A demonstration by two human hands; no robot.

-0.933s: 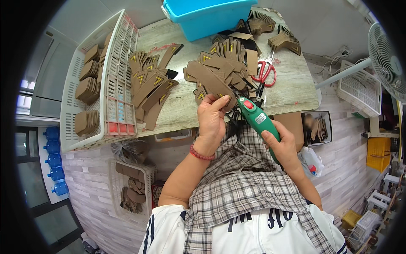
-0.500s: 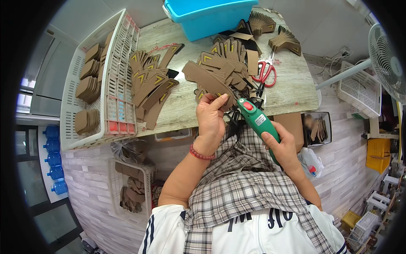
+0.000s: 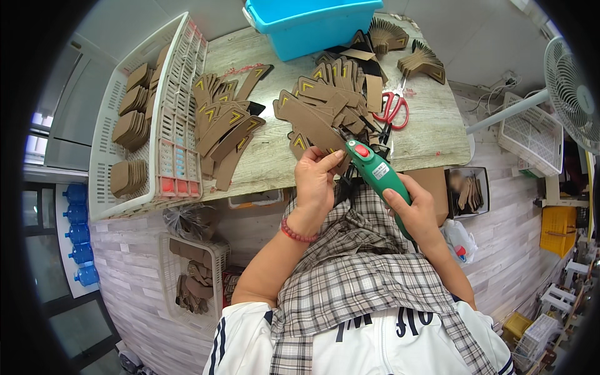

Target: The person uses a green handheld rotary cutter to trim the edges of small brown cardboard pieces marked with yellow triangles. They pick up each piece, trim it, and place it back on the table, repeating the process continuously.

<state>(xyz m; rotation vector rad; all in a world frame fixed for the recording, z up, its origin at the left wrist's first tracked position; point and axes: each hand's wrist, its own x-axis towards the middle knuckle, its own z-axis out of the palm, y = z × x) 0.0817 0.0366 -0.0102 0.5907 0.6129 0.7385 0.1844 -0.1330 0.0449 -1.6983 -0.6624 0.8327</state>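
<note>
My left hand [image 3: 315,184] pinches the near end of a brown shaped fabric piece [image 3: 315,128] marked with a yellow chevron. That piece lies at a slant over the heap at the table's front. In my right hand [image 3: 412,209] is a green electric hand tool [image 3: 375,169] with a red button. Its narrow tip meets the piece's right edge, just above my left fingertips; the contact itself is too small to make out. Behind it spreads a heap of similar brown pieces [image 3: 337,78], and another pile [image 3: 228,125] lies to the left.
A white plastic basket [image 3: 178,112] with stacked brown pieces stands at the table's left. At the back is a blue bin [image 3: 312,28]. Red-handled scissors [image 3: 392,111] lie to the right, below fanned brown pieces [image 3: 422,61]. A white fan [image 3: 565,94] stands beyond the table's right edge.
The green tool's tip has shifted slightly up and left along the piece's edge. My left hand has moved a little down and right, still pinching the piece.
</note>
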